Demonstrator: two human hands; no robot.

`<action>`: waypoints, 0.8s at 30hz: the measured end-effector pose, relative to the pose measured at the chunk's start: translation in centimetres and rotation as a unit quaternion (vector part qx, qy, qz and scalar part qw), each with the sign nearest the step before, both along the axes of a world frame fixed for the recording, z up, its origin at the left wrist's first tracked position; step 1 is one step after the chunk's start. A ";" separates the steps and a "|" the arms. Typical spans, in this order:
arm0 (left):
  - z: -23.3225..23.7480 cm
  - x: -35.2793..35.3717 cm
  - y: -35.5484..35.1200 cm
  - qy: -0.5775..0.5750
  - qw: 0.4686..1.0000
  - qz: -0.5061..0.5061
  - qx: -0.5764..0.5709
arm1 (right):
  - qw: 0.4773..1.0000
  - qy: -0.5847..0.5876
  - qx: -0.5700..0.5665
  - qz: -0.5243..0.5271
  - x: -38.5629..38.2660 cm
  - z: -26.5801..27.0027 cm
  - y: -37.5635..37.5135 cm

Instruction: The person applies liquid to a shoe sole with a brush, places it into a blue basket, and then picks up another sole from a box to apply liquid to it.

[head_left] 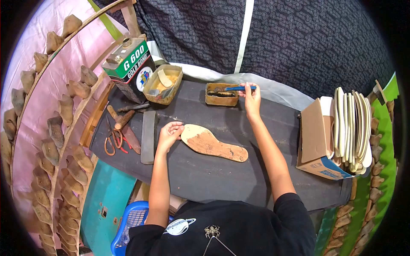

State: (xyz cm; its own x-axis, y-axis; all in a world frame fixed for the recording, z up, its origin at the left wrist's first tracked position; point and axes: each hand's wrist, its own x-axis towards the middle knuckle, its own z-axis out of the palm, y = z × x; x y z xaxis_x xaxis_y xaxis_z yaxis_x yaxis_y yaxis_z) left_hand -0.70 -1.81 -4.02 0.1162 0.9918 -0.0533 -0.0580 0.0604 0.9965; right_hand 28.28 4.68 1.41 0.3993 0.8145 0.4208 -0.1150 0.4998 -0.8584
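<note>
My left hand (171,133) pinches the wide left end of a shoe insole (215,147). Pale cream shows at that end, while a brown, patchy coating covers most of the remaining surface. Between the fingers of my right hand (251,96) is a blue-handled brush (239,88), its far end down at a small rectangular container (221,100). Dark matter lies inside that container; the brush's tip cannot be made out clearly.
On the left of the dark table (205,183) lie a hammer (124,120), scissors (112,141) and a grey block (148,136). Behind them stand a G 600 can (130,70) and a plastic tub (164,100). A cardboard box (316,132) of insoles (352,128) stands right; shoe lasts (53,128) line racks.
</note>
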 end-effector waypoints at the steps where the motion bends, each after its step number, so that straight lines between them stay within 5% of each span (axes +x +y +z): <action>1: 0.0 0.0 0.0 0.001 1.000 0.002 0.000 | 1.000 -0.007 -0.013 0.002 0.0 -0.2 0.3; 17: 3.0 0.2 -1.2 -0.142 0.989 -0.024 0.040 | 0.981 -0.104 -0.158 -0.043 2.4 0.3 -1.0; 18: 3.5 0.2 -1.4 -0.146 0.987 -0.023 0.055 | 0.977 -0.145 -0.136 -0.077 2.7 0.3 -1.2; 19: 4.0 0.2 -1.6 -0.146 0.988 -0.018 0.058 | 0.919 -0.294 -0.061 -0.255 2.7 0.3 -1.0; 24: 7.3 0.0 -3.6 -0.125 0.981 -0.015 0.147 | 0.960 -0.194 0.075 -0.189 -0.3 4.4 -5.2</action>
State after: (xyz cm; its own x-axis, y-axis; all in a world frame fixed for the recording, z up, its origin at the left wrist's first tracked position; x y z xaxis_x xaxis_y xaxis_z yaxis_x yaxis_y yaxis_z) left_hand -0.70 -5.43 3.31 0.1186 0.9562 0.2677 -0.3057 -0.2213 0.9260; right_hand 28.02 -0.55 5.82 0.4446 0.5612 0.6981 0.4122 0.5638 -0.7158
